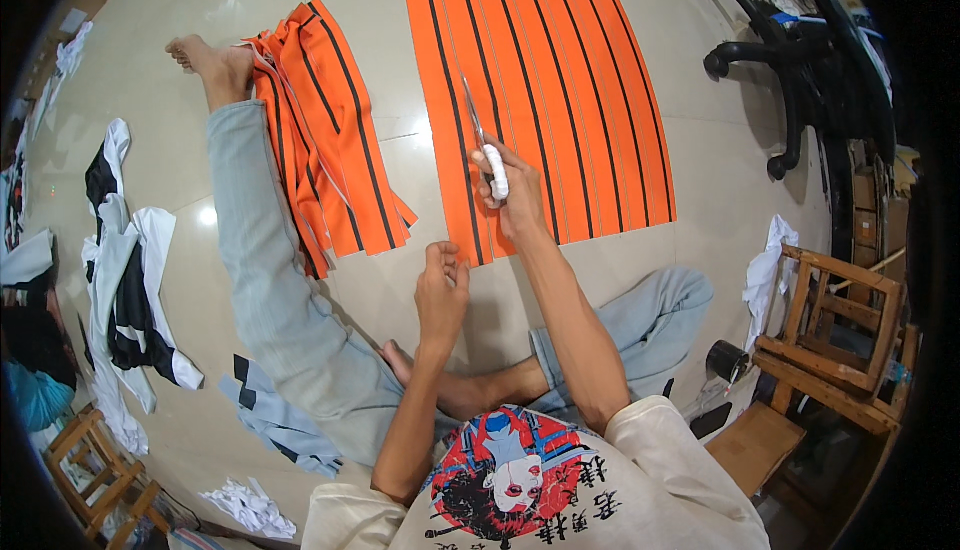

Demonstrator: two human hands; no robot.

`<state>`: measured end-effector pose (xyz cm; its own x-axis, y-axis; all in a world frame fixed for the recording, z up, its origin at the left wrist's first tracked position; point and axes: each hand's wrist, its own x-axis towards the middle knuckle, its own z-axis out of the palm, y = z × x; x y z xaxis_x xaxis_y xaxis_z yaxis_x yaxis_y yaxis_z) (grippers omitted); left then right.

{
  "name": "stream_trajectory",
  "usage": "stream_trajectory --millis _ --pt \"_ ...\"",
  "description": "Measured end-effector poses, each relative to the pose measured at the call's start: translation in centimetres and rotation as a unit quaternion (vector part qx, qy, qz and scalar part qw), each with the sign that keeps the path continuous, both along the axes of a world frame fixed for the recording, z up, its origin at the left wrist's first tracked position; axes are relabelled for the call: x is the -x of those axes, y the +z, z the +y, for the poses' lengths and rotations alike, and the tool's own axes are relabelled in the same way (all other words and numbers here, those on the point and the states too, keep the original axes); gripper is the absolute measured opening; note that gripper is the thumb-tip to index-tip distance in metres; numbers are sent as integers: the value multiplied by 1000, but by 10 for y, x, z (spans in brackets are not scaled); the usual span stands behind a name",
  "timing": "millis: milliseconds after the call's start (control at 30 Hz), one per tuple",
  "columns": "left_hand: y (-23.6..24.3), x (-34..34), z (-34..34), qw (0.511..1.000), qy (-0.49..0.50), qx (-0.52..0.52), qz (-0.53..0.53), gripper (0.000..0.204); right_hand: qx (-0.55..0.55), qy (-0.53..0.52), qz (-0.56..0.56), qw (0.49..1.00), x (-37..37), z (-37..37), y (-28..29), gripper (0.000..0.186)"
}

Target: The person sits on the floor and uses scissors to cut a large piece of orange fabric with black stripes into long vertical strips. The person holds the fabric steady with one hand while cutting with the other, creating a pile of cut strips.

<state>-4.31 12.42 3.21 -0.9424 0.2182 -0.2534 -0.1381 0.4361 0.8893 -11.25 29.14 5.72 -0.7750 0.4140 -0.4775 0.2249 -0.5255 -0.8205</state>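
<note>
An orange fabric panel with black and thin pale stripes lies flat on the floor in front of me. My right hand is closed around a pair of scissors with white-wrapped handles. Its blades point away from me and lie over the panel's left part, along a black stripe. At the panel's near left corner, my left hand has its fingers curled in on the fabric edge. Left of the panel is a bunched pile of orange striped pieces, next to my outstretched leg.
White and black garments lie on the floor at the left, with grey-blue scraps near my leg. A black wheeled chair base stands at the far right. Wooden stools are at the near right, beside a black cup.
</note>
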Motion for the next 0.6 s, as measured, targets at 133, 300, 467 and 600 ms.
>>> stream_trajectory --millis 133,300,467,600 --pt "0 0 1 1000 0 2 -7 23 15 -25 8 1000 8 1 -6 59" --pt "-1 0 0 1000 0 7 -16 24 -2 -9 -7 1000 10 0 -5 57" --pt "6 1 0 999 -9 36 -33 26 6 -17 -14 1000 15 4 -3 57" --pt "3 1 0 999 -8 37 -19 26 6 -32 -10 999 32 5 -2 55"
